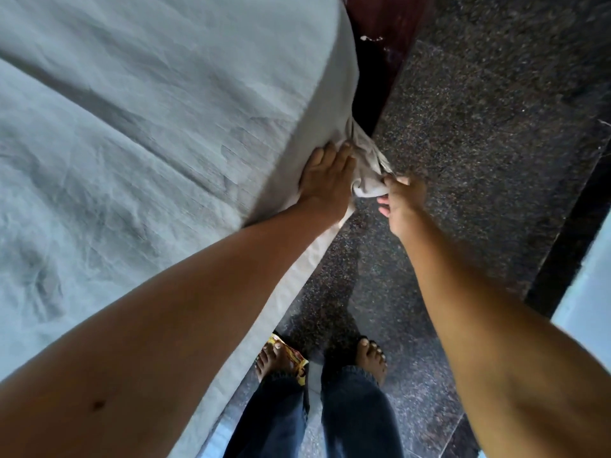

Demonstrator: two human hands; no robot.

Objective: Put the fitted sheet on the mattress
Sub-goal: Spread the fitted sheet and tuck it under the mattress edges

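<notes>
Bare forearms [185, 312], hands [325, 180] [401, 201] on wrinkled grey sheet [148, 127]

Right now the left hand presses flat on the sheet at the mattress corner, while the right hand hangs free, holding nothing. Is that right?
No: the head view shows the right hand gripping the bunched corner of the fitted sheet, not hanging free. The left hand does press flat on the sheet beside it.

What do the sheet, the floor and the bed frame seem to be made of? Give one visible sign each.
Sheet: pale grey woven cloth, probably cotton, matt; it creases and bunches at the corner.
Floor: dark speckled stone, likely polished granite; light grains, faint sheen.
Bed frame: seemingly dark red-brown varnished wood; glossy, with a pale chip.
</notes>
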